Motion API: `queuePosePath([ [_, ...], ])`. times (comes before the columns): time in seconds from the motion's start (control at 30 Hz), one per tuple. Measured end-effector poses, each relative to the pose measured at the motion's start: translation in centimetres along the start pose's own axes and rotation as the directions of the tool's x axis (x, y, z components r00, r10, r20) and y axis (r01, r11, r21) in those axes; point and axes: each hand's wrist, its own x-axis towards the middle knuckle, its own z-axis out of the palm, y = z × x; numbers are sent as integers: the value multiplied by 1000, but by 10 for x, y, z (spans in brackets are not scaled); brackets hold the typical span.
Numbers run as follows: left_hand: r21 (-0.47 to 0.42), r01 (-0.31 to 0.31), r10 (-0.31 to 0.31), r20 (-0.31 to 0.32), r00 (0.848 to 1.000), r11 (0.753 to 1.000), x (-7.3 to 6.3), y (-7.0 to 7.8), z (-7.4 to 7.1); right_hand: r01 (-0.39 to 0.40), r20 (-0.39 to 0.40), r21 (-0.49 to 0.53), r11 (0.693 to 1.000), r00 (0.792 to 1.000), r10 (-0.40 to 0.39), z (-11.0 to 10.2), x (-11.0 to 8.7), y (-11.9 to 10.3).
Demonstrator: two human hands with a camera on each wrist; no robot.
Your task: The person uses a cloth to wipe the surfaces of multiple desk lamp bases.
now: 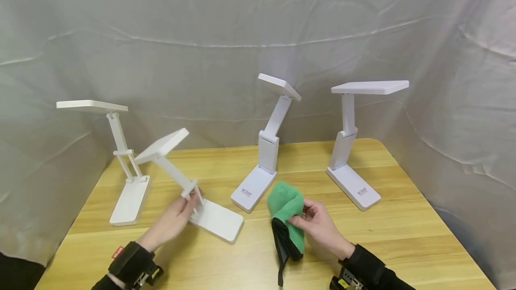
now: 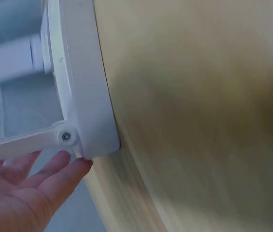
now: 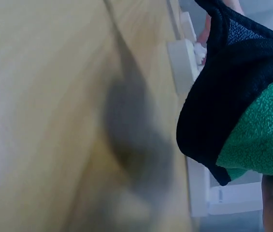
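A white folding desk lamp (image 1: 216,219) stands front left of centre, its base angled and its head tilted. My left hand (image 1: 179,214) holds it low at the struts; in the left wrist view, fingers (image 2: 61,186) reach past a strut with a fingertip at the base's end. My right hand (image 1: 320,227) pinches a folded green cloth (image 1: 285,200) with black edging between thumb and fingers. The cloth hangs above the table, a black loop trailing down. In the right wrist view the cloth (image 3: 259,130) covers much of the hand.
Three more white desk lamps stand around: one at far left (image 1: 129,202), one at back centre (image 1: 254,187) and one at right (image 1: 354,187). All are unfolded on the wooden table (image 1: 403,240). Grey fabric (image 1: 225,57) hangs behind and at both sides.
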Motion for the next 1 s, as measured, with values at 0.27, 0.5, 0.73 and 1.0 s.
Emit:
queuePosePath([
  [0.27,31,-68,63,142,988,997,-18,30,38,139,40,-298,945,990,-133,5,6,-18],
  [0.5,-85,-37,52,176,983,996,-18,45,61,187,287,-679,710,958,22,36,11,-15],
  [0.73,-87,-110,118,87,989,990,-13,53,63,322,465,-820,474,858,221,55,7,-4],
  [1.0,40,-211,209,52,977,977,-11,53,61,465,604,-695,548,792,93,44,-6,-11],
])
